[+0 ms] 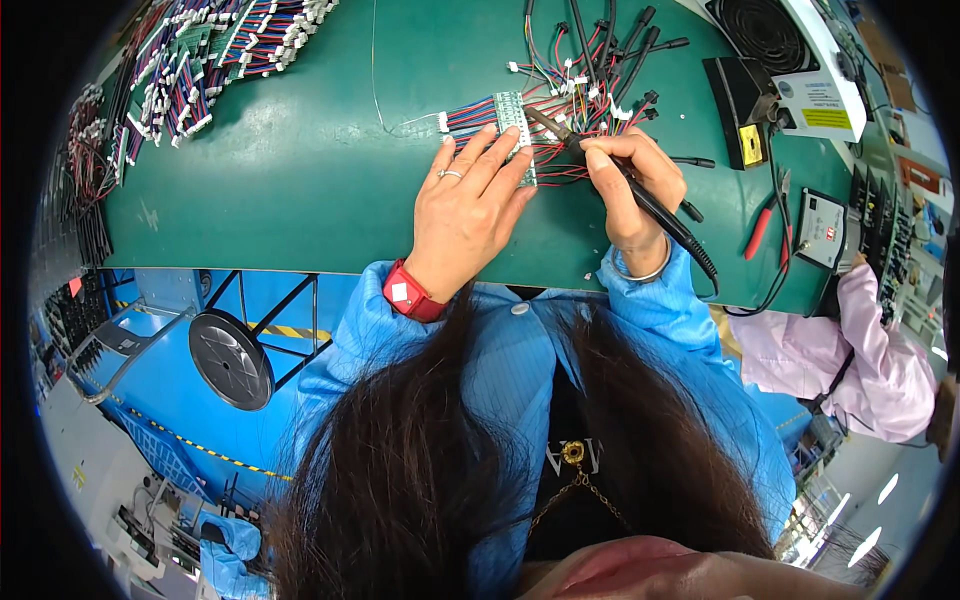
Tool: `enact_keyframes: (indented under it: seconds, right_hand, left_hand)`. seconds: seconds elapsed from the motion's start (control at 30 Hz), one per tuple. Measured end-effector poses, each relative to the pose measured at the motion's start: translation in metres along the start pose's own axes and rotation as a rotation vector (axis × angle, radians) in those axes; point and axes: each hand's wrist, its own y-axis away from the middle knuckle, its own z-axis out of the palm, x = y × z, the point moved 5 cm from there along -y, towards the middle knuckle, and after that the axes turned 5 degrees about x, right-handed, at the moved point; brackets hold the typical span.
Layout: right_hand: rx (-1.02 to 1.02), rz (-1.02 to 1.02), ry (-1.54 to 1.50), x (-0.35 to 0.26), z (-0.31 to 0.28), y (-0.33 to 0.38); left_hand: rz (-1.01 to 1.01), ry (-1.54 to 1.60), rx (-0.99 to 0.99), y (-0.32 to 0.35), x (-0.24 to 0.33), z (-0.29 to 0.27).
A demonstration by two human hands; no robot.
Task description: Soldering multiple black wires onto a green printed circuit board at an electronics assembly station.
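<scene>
My left hand (pixel 462 205) lies palm down with fingers outstretched, its fingertips on a strip of small green circuit boards (pixel 509 108) and the wires beside it. Red, blue and black wires (pixel 472 117) with white plugs run from the strip's left side; red and black leads (pixel 560 172) run from its right. My right hand (pixel 637 190) grips a soldering iron (pixel 655 207) like a pen. The iron's tip points at the upper part of the strip; whether it touches cannot be made out. A thin solder wire (pixel 375 70) hangs down and bends toward the white plugs.
Black-sleeved cables (pixel 635 55) spread behind the boards. A large pile of wired boards (pixel 190 75) covers the far left of the green table (pixel 270 190). To the right are a fan unit (pixel 770 40), a black box (pixel 738 110), red-handled pliers (pixel 760 232) and a person in pink (pixel 840 370).
</scene>
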Motion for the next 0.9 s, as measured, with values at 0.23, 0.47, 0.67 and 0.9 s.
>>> enact_keyframes:
  seconds: [0.23,0.47,0.67,0.9]
  right_hand:
    - [0.099,-0.145,0.092,-0.011,-0.008,0.003]
    - [0.205,-0.078,0.023,-0.011,-0.019,0.005]
    - [0.264,-0.042,-0.047,-0.011,-0.029,0.006]
    - [0.198,-0.184,0.074,-0.028,-0.029,0.014]
  left_hand:
    - [-0.014,-0.006,0.005,0.001,0.0,0.001]
    - [0.047,-0.03,0.327,-0.013,-0.02,-0.04]
    - [0.001,-0.297,0.256,-0.039,-0.056,-0.056]
    - [0.302,0.117,0.223,-0.033,-0.01,-0.069]
